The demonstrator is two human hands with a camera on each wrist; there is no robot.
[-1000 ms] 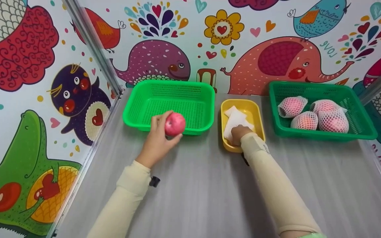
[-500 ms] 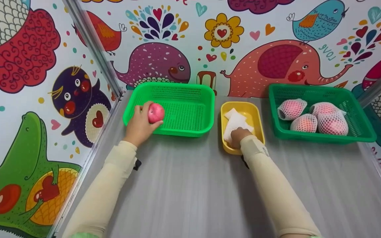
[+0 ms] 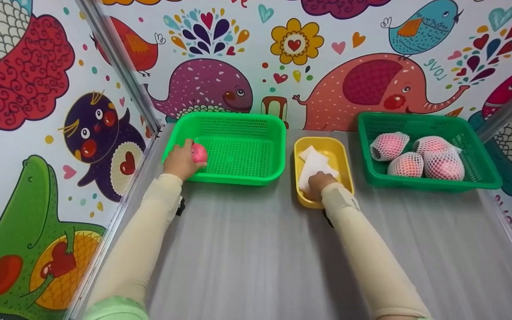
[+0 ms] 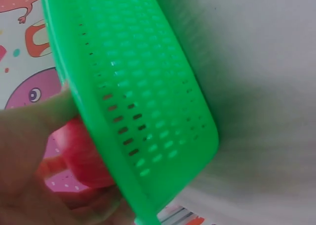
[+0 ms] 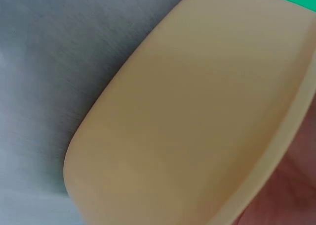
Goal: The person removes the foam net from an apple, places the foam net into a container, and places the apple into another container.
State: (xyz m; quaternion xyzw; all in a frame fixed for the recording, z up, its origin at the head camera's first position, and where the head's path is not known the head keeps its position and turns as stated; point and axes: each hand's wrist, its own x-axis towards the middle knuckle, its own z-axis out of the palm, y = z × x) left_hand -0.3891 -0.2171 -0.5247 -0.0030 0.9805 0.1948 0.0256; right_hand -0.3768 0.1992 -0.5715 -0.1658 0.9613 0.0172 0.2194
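Note:
My left hand (image 3: 179, 161) grips a pinkish-red apple (image 3: 199, 153) low inside the left end of the bright green basket (image 3: 278, 146). In the left wrist view, the thumb and fingers lie around the apple (image 4: 81, 151) behind the basket's rim. My right hand (image 3: 320, 184) reaches down into the yellow tray (image 3: 348, 171), against white foam fruit nets (image 3: 314, 161). Its fingers look bent, but the fingertips are hidden, so whether they pinch a net does not show. Mostly the tray's outer wall (image 5: 173, 116) fills the right wrist view.
On the right, a dark green basket (image 3: 482, 178) holds several fruits in white foam nets (image 3: 406, 165). The grey tabletop (image 3: 247, 249) extends in front of the containers. Patterned walls (image 3: 118, 80) with metal corner posts stand behind and at both sides.
My left hand has carried the apple leftward and then down into the bright green basket. The right hand has stayed in the yellow tray at the foam nets.

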